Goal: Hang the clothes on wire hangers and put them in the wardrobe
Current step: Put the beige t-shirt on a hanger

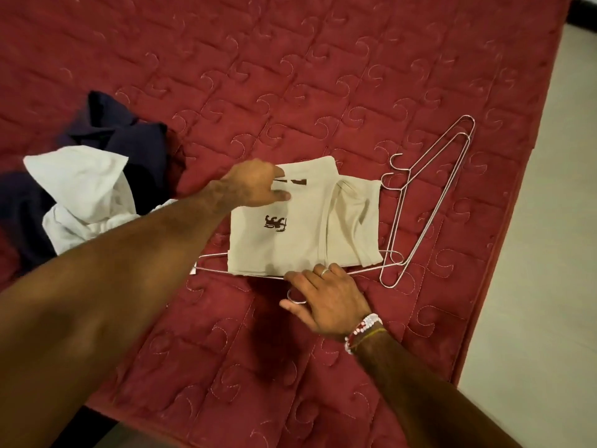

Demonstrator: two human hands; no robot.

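Head view: a folded cream T-shirt (290,227) with a dark brown print lies on a red quilted bedspread (323,76), on top of a wire hanger (239,273) whose lower wire shows along the shirt's near edge. The left hand (252,185) pinches the shirt's upper left edge. The right hand (326,299) – fingers spread and fairly straight – rests on the hanger's neck beside its hook. Two spare wire hangers (402,189) lie just right of the shirt; a navy garment (129,137) and a white garment (80,179) sit crumpled to its left.
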